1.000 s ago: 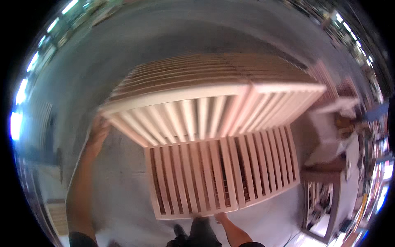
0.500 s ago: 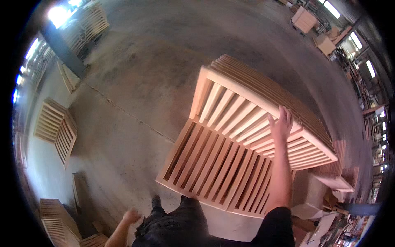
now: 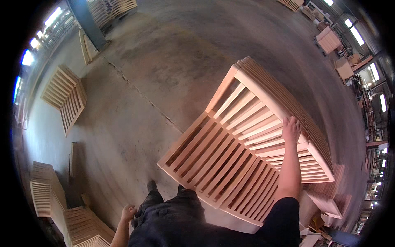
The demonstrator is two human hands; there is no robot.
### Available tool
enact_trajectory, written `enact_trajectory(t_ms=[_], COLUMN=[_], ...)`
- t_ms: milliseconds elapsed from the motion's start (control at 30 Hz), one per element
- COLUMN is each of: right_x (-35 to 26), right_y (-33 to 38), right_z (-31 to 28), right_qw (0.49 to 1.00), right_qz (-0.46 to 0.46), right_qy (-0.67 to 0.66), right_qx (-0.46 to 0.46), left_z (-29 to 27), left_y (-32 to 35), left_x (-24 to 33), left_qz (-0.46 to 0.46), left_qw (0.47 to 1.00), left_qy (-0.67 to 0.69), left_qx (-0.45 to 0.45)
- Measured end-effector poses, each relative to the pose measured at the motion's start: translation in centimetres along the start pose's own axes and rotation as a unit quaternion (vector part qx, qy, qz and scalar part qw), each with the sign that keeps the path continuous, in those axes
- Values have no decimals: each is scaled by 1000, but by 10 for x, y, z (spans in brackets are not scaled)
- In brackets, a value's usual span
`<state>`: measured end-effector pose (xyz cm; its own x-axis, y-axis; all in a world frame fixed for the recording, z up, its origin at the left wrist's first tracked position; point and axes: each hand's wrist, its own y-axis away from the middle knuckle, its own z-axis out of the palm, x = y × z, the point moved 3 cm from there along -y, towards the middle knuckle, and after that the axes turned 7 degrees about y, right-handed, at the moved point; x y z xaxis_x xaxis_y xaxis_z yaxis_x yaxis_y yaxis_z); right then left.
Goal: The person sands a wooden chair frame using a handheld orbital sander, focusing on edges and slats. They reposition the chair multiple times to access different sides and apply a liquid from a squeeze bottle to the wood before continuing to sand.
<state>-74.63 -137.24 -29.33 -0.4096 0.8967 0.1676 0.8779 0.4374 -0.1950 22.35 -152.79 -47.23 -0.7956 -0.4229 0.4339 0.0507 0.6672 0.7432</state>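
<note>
A stack of unpainted slatted wooden bench frames (image 3: 222,154) stands in front of me and to the right. Its slatted seat faces my legs, and several slatted backs are nested together behind one another. My right hand (image 3: 291,129) is on the top rail of the nearest back, fingers curled over its edge. Beside my thigh at the lower left hangs my left hand (image 3: 128,212). Its fingers are loosely curled in, with nothing visible in them, and it is apart from the wood.
More slatted frames (image 3: 66,94) stand on the floor to the left, with others (image 3: 43,189) at lower left. A blue-grey post (image 3: 87,24) rises at upper left. Stacked wooden panels (image 3: 328,40) are far right. A crack (image 3: 140,94) runs across the concrete floor.
My right hand's spread fingers have curled down onto the top rail. My view has shifted, so the left-side frames appear higher. The left hand stays low at my side.
</note>
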Motion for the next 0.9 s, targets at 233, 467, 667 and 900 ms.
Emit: enact_trajectory(t_ms=[233, 467, 667, 900], right_x=[6, 52, 7, -75], right_y=[-9, -32, -23, 105], right_z=[37, 68, 47, 112], right_qw=[998, 994, 971, 920], right_qz=[-16, -75, 81, 11], right_qy=[-52, 36, 88, -54], right_qx=[-10, 67, -206, -388], left_z=[12, 36, 57, 46], left_y=[11, 18, 0, 26], left_x=[-26, -27, -140, -120], left_qz=[37, 8, 59, -87], left_qw=[993, 998, 994, 996], left_qy=[-101, -43, -88, -21], left_qx=[-56, -49, -38, -22])
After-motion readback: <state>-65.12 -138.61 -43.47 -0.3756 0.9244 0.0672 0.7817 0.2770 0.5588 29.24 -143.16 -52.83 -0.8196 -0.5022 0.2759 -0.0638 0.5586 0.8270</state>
